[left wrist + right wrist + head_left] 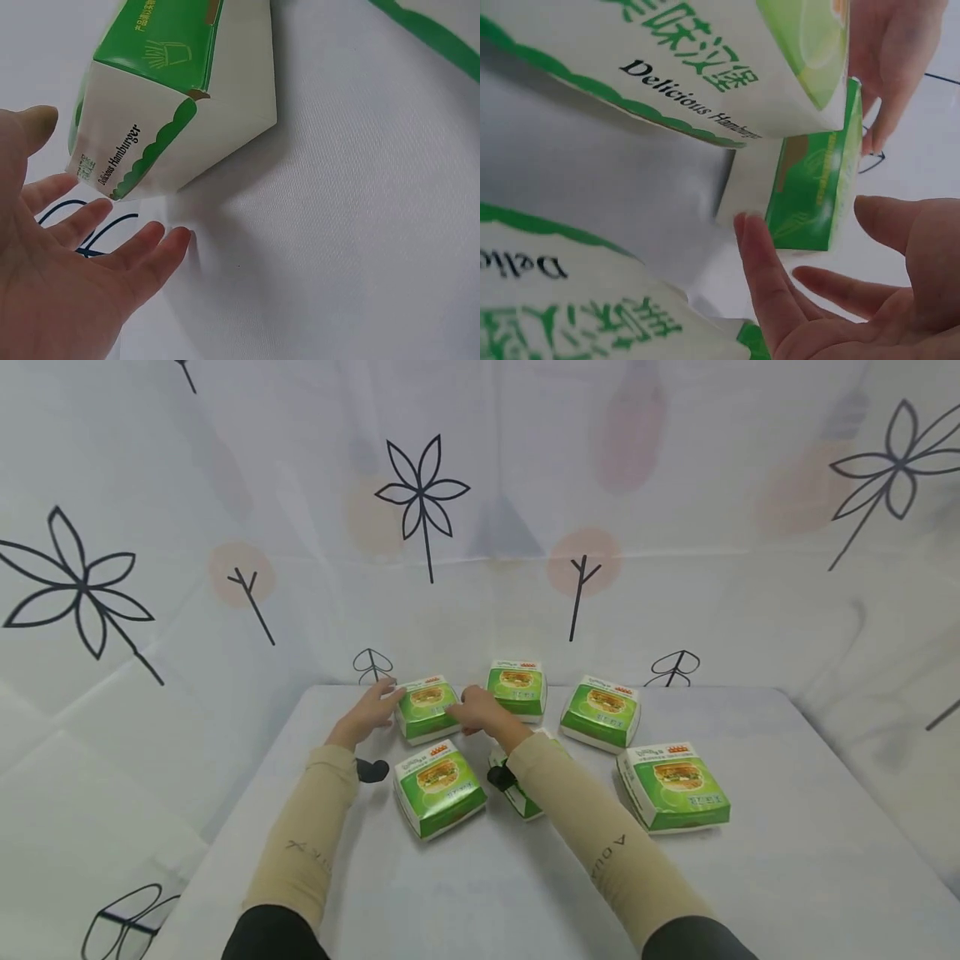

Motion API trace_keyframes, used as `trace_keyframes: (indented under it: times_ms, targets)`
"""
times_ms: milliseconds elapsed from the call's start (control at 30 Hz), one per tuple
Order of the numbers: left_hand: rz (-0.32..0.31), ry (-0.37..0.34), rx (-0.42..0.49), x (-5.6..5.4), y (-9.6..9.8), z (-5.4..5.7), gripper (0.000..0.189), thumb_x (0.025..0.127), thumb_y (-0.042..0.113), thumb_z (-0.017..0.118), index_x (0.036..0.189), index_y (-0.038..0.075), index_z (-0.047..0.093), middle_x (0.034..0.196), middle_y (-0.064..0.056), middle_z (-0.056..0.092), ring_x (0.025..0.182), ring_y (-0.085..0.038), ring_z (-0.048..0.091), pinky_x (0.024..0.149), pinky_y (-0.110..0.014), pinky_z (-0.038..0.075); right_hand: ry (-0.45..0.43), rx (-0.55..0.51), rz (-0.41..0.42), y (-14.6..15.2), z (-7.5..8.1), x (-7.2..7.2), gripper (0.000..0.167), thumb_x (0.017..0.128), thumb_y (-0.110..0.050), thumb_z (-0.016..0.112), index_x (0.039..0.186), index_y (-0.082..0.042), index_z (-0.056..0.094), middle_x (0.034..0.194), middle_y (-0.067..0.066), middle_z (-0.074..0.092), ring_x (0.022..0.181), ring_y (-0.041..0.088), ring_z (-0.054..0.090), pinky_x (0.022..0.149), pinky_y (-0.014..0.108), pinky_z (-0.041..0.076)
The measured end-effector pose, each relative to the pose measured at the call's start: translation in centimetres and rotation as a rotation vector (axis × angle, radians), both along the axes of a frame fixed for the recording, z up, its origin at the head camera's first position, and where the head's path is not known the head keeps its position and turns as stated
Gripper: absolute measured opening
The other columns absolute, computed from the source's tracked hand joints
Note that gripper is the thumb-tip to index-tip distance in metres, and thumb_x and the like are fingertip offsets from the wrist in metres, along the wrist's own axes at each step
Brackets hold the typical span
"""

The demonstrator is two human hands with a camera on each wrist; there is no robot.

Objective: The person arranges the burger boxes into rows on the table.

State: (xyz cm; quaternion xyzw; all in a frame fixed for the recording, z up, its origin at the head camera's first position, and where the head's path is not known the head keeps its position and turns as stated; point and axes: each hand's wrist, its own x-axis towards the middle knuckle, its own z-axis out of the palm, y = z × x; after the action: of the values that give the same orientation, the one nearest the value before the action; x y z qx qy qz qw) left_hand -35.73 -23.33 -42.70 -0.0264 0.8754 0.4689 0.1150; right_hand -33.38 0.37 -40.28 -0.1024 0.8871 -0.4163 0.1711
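Observation:
Between my two hands, at the back left of the table, lies a green and white hamburger box (426,708). My left hand (365,717) is at its left side, fingers loosely spread; in the left wrist view the fingertips (178,238) are right by the printed white end of the box (161,56). On the other side is my right hand (486,714). The right wrist view shows its fingers (769,274) extended, with fingertips overlapping the lower end of that box (806,195). Neither hand curls round it.
Just in front lies a similar box (441,789). Another box (528,802) is partly hidden under my right forearm. Further boxes stand at the back (517,689), back right (602,712) and right (675,787). A patterned white cloth (495,602) hangs behind the table.

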Motion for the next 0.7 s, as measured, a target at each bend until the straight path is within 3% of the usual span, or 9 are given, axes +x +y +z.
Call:
trace_keyframes:
  times_ms: [133, 333, 400, 433, 533, 600, 700]
  targets:
    - [-0.004, -0.003, 0.011, 0.0, 0.0, 0.0, 0.064, 0.110, 0.038, 0.042, 0.163, 0.010, 0.020, 0.167, -0.020, 0.020, 0.148, -0.042, 0.033, 0.109, -0.051, 0.047, 0.020, 0.027, -0.033, -0.5, 0.0, 0.1, 0.039, 0.105, -0.021, 0.057, 0.124, 0.012, 0.059, 0.122, 0.027, 0.063, 0.093, 0.034, 0.074, 0.088, 0.042, 0.061]
    - [-0.004, -0.006, 0.046, 0.3, -0.5, 0.1, 0.061, 0.111, 0.033, 0.045, 0.161, 0.006, 0.025, 0.165, -0.023, 0.024, 0.145, -0.041, 0.038, 0.110, -0.048, 0.048, 0.029, 0.026, -0.051, -0.9, -0.2, 0.3, 0.035, 0.104, -0.020, 0.057, 0.119, 0.012, 0.062, 0.115, 0.026, 0.067, 0.090, 0.033, 0.075, 0.086, 0.041, 0.061]
    - [-0.003, -0.001, 0.058, 0.3, -0.8, -0.1, 0.061, 0.110, 0.033, 0.046, 0.160, 0.005, 0.026, 0.165, -0.023, 0.025, 0.144, -0.041, 0.039, 0.110, -0.047, 0.048, 0.052, 0.036, -0.043, -1.0, -0.2, 0.2, 0.032, 0.104, -0.019, 0.058, 0.113, 0.012, 0.064, 0.108, 0.025, 0.068, 0.087, 0.034, 0.075, 0.079, 0.037, 0.061]
    - [-0.005, 0.004, 0.062, 0.4, -0.9, -0.2, 0.062, 0.110, 0.033, 0.047, 0.160, 0.004, 0.025, 0.164, -0.024, 0.025, 0.144, -0.041, 0.040, 0.111, -0.048, 0.047, 0.066, 0.062, -0.036, -1.1, -0.3, 0.1, 0.030, 0.104, -0.018, 0.057, 0.100, 0.010, 0.067, 0.095, 0.020, 0.070, 0.074, 0.031, 0.073, 0.070, 0.034, 0.060]
    - [-0.017, 0.014, 0.040, 0.6, -1.1, -0.4, 0.066, 0.109, 0.036, 0.049, 0.160, 0.003, 0.024, 0.163, -0.025, 0.027, 0.144, -0.042, 0.040, 0.114, -0.051, 0.043, 0.124, 0.146, -0.031, -1.3, -0.3, -0.4, 0.024, 0.102, -0.014, 0.056, 0.085, 0.002, 0.060, 0.075, 0.010, 0.059, 0.057, 0.023, 0.056, 0.056, 0.027, 0.045]
    - [-0.018, 0.008, 0.021, 0.8, -1.1, -0.3, 0.069, 0.108, 0.038, 0.051, 0.160, 0.002, 0.025, 0.161, -0.027, 0.030, 0.142, -0.042, 0.042, 0.114, -0.052, 0.042, 0.157, 0.196, -0.040, -1.4, -0.2, -0.9, 0.021, 0.100, -0.009, 0.054, 0.080, -0.002, 0.055, 0.068, 0.007, 0.049, 0.056, 0.017, 0.042, 0.053, 0.027, 0.036]
    - [-0.028, -0.024, 0.011, 1.2, -0.8, -0.1, 0.068, 0.107, 0.037, 0.053, 0.157, -0.001, 0.028, 0.156, -0.030, 0.035, 0.137, -0.043, 0.048, 0.110, -0.050, 0.047, 0.202, 0.227, -0.069, -1.4, 0.0, -1.3, 0.011, 0.097, -0.002, 0.050, 0.087, 0.000, 0.055, 0.075, 0.010, 0.049, 0.060, 0.019, 0.042, 0.053, 0.028, 0.038]
